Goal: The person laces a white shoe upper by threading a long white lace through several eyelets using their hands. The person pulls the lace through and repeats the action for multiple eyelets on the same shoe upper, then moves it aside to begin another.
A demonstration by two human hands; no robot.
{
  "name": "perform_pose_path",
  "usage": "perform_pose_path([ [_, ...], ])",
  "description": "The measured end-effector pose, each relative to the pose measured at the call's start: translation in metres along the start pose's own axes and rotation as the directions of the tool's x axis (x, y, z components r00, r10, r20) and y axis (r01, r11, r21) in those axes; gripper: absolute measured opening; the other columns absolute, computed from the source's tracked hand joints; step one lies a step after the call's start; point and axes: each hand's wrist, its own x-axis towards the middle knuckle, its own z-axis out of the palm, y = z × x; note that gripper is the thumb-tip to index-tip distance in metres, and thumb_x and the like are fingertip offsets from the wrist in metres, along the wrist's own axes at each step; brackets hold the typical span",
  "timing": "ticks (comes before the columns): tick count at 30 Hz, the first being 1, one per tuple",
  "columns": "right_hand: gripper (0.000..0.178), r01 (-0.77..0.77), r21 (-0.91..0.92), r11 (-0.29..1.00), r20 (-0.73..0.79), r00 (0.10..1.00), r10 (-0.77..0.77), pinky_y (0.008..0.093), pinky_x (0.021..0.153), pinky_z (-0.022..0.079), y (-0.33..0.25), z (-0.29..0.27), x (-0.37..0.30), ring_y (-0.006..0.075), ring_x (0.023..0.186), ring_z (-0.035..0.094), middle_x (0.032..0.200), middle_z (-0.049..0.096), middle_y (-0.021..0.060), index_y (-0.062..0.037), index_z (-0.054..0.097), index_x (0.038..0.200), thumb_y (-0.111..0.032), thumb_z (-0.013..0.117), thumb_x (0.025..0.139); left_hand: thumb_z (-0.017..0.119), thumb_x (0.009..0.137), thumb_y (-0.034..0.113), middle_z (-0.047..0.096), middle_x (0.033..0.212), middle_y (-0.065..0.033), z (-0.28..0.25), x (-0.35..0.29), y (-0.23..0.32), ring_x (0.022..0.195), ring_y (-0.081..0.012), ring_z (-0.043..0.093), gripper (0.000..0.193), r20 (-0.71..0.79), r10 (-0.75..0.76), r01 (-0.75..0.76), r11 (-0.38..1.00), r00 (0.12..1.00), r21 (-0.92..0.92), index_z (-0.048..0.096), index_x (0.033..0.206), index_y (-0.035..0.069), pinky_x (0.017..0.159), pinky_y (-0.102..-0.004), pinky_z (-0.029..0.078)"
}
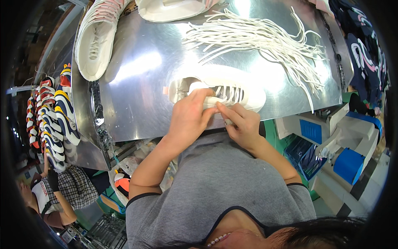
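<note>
A white sneaker [253,94] lies on its sole before me, its toe to the right. White shoelace [232,93] crosses part of its opening. My left hand [188,118] is closed on the sneaker's near side, fingers over the collar and thumb along the near edge. Beside that thumb, my right hand [242,122] pinches with thumb and forefinger at the near row of eyelets. What lies in this pinch is too small and covered to make out. A big bundle of loose white shoelaces [265,39] is spread on the metal table [137,99] beyond the sneaker.
Two more pale shoes, one at the far left [95,54] and one at the far edge [166,11], stand on the table. Colourful shoes [62,108] line the left side. A person [62,191] works at lower left. A grey-and-blue machine [350,164] stands at right.
</note>
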Motion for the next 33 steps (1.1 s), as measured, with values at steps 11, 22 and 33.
perform_pose_path([
  [11, 0.069, 0.107, 0.003, 0.994, 0.132, 0.986, -0.106, 0.0296, 0.044, 0.043, 0.011, -0.012, -0.007, 0.0138, 0.05, 0.056, 0.065, 0.054, -0.0041, -0.0191, 0.062, 0.137, -0.007, 0.073, 0.07, 0.072, 0.089, 0.01, 0.068, 0.092, -0.018, -0.013, 0.009, 0.001, 0.087, -0.0372, 0.069, 0.029, 0.241, -0.057, 0.063, 0.998, 0.969, -0.015, 0.054, 0.111, 0.003, 0.072, -0.0378, 0.052],
  [22, 0.075, 0.185, -0.477, 0.859, 0.522, 0.846, 0.107, 0.0268, 0.038, 0.041, -0.013, -0.033, -0.014, 0.0121, 0.049, 0.054, 0.066, 0.046, 0.0001, -0.0247, 0.044, 0.153, -0.012, 0.064, 0.082, 0.07, 0.09, 0.009, 0.071, 0.086, -0.0118, -0.01, 0.022, 0.006, 0.074, -0.0199, 0.068, 0.015, 0.255, -0.113, 0.116, 0.993, 0.96, 0.002, 0.063, 0.099, 0.0, 0.068, -0.0293, 0.051],
  [33, 0.038, -0.431, 0.305, 0.849, 0.46, 0.847, 0.265, 0.0365, 0.069, 0.052, -0.001, -0.051, -0.011, 0.0272, 0.075, 0.067, 0.088, 0.067, 0.0103, -0.0091, 0.054, 0.129, -0.018, 0.066, 0.095, 0.07, 0.091, 0.01, 0.072, 0.085, -0.0111, 0.004, 0.008, 0.003, 0.073, -0.0186, 0.068, 0.012, 0.076, 0.051, -0.056, 0.996, 0.996, 0.064, 0.068, 0.099, 0.001, 0.067, -0.0297, 0.052],
])
